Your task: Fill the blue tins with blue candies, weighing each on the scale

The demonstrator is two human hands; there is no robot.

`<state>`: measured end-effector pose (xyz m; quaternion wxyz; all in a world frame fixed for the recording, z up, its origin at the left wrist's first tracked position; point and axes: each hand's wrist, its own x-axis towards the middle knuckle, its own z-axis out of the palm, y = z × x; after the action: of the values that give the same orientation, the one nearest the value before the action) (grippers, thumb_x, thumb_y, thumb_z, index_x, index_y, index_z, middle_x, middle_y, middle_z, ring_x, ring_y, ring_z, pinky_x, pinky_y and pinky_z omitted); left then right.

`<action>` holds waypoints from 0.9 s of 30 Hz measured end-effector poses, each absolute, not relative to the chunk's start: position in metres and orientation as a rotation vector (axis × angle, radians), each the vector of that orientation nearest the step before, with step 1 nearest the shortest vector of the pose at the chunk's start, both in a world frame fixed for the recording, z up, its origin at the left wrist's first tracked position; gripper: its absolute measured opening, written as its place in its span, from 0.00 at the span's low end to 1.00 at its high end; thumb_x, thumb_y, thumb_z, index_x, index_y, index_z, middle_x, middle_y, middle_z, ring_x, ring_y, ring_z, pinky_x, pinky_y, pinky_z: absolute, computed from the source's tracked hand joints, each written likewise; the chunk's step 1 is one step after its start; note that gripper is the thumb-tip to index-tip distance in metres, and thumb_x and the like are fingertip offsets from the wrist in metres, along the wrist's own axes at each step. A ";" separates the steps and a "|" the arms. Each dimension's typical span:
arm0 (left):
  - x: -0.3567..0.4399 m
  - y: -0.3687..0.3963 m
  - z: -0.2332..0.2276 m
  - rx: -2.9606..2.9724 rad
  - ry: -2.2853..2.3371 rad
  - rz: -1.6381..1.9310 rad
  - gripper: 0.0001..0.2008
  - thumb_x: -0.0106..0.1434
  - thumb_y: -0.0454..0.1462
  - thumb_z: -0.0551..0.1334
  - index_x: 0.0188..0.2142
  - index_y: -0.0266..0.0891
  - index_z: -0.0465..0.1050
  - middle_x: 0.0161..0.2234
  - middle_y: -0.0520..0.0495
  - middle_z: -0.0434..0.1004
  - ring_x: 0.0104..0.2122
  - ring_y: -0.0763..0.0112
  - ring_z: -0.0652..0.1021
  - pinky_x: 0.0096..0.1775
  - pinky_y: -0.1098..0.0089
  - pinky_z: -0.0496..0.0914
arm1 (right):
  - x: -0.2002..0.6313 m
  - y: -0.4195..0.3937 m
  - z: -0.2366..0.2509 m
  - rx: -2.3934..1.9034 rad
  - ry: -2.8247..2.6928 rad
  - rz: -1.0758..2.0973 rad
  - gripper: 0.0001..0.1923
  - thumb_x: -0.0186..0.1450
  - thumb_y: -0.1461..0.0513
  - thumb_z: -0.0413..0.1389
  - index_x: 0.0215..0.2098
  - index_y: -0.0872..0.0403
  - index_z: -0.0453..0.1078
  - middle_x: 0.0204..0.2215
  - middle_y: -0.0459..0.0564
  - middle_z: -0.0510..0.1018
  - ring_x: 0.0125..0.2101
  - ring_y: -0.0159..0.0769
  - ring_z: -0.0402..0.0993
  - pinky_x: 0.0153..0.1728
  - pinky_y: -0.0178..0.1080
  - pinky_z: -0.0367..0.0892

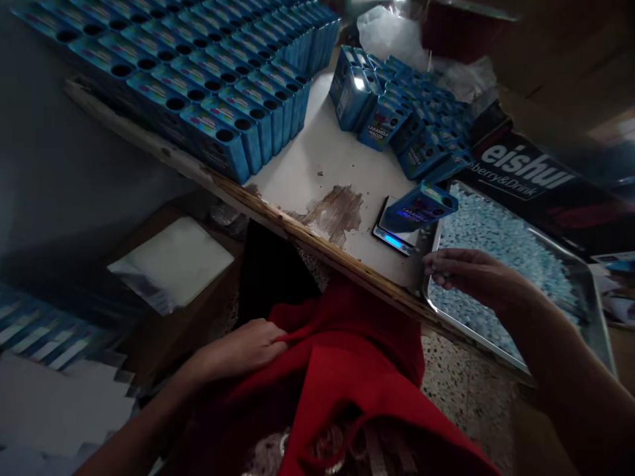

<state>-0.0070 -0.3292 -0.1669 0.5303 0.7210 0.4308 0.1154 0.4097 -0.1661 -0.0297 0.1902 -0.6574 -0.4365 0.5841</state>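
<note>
My right hand (464, 272) is over the near left rim of a metal tray (602, 330), fingers pinched together on a few small pale candies. Loose light blue and white candies (501, 258) fill the tray. Just left of that hand, a small digital scale (393, 241) with a lit blue display bears a blue candy tin (419, 206) marked "Caramelo Macizo", standing tilted in view. Down on my lap, my left hand (251, 345) is closed on a fold of the red apron (342, 357); its fingertips are partly hidden.
Rows of blue tins (218, 99) with dark round holes on top line the table's left side. More tins (407, 119) crowd behind the scale. A black printed box (530, 162) borders the tray. The table's wooden edge (297, 231) is worn. A white packet (173, 261) lies lower left.
</note>
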 end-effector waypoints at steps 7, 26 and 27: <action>-0.018 -0.324 -0.162 1.397 0.855 0.090 0.20 0.75 0.44 0.51 0.33 0.38 0.75 0.34 0.47 0.80 0.33 0.66 0.76 0.38 0.71 0.68 | 0.416 -0.164 -0.035 -1.850 -1.429 1.753 0.21 0.59 0.46 0.75 0.39 0.54 0.86 0.26 0.49 0.80 0.21 0.28 0.68 0.19 0.33 0.59; 0.028 -0.313 -0.142 1.663 1.345 0.258 0.21 0.74 0.46 0.51 0.49 0.43 0.81 0.42 0.46 0.84 0.40 0.60 0.83 0.41 0.69 0.71 | 0.395 -0.173 -0.010 -1.539 -1.525 1.738 0.15 0.61 0.54 0.73 0.41 0.54 0.82 0.24 0.45 0.77 0.24 0.28 0.67 0.24 0.33 0.59; 0.032 -0.307 -0.140 1.717 1.348 0.288 0.21 0.74 0.46 0.51 0.53 0.43 0.80 0.46 0.44 0.84 0.43 0.59 0.83 0.43 0.68 0.72 | 0.391 -0.175 -0.009 -1.507 -1.551 1.731 0.17 0.60 0.53 0.73 0.42 0.54 0.82 0.23 0.44 0.77 0.24 0.28 0.68 0.24 0.33 0.60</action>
<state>0.0318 -0.3073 -0.1404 0.4529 0.6952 0.5460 0.1167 0.3913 -0.1747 -0.0090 0.1848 -0.5348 -0.5503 0.6141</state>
